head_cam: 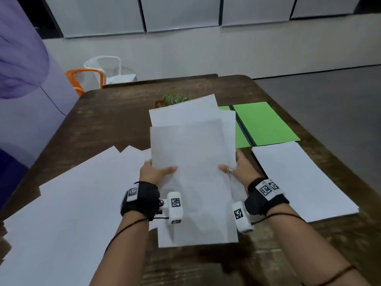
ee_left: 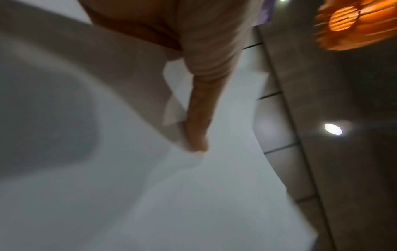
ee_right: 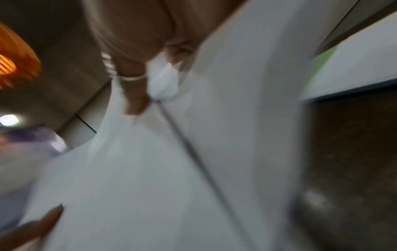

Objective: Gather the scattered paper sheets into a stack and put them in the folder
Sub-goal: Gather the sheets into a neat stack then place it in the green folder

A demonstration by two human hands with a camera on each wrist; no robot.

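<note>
White paper stack (head_cam: 192,162) is being gripped along both long edges, left hand (head_cam: 153,172) and right hand (head_cam: 239,168) each clamped on it, long axis running away from the body. Green folder (head_cam: 266,122) is lying open ahead-right, nearer the right hand.

No words to call out here

Nothing legible anywhere: the paper sheets (head_cam: 193,162) show blank faces, the green folder (head_cam: 266,122) carries no print, and the white wrist tags (head_cam: 175,202) bear only black-and-white square code patterns, no letters or numbers.
</note>
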